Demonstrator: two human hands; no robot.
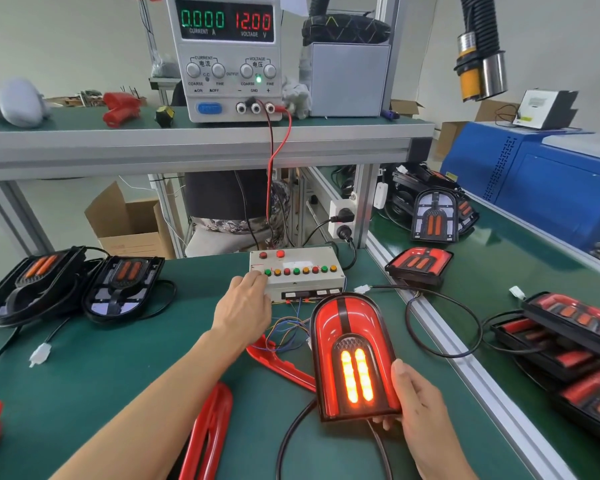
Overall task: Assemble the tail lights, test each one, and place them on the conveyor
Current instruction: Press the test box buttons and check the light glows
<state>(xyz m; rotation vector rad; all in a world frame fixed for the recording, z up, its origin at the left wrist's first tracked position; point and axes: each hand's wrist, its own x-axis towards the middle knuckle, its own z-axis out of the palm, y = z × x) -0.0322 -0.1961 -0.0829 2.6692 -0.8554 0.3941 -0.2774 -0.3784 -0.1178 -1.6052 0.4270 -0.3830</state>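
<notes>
Fingers of the right hand [421, 403] clamp the lit tail light [352, 355] at its near right corner; its long axis runs away from the person; the conveyor [492, 271] lies rightward, nearer this hand; left hand [245, 306] fingers, extended, press the test box [297, 268].

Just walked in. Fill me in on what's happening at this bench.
A person is testing a tail light. The right hand holds it by its lower right edge, and its two centre strips glow orange. The left hand reaches to the test box, fingers at its row of coloured buttons. The power supply on the shelf reads 12.00 volts. Finished lights lie on the conveyor to the right; two unlensed housings wait on the left.
</notes>
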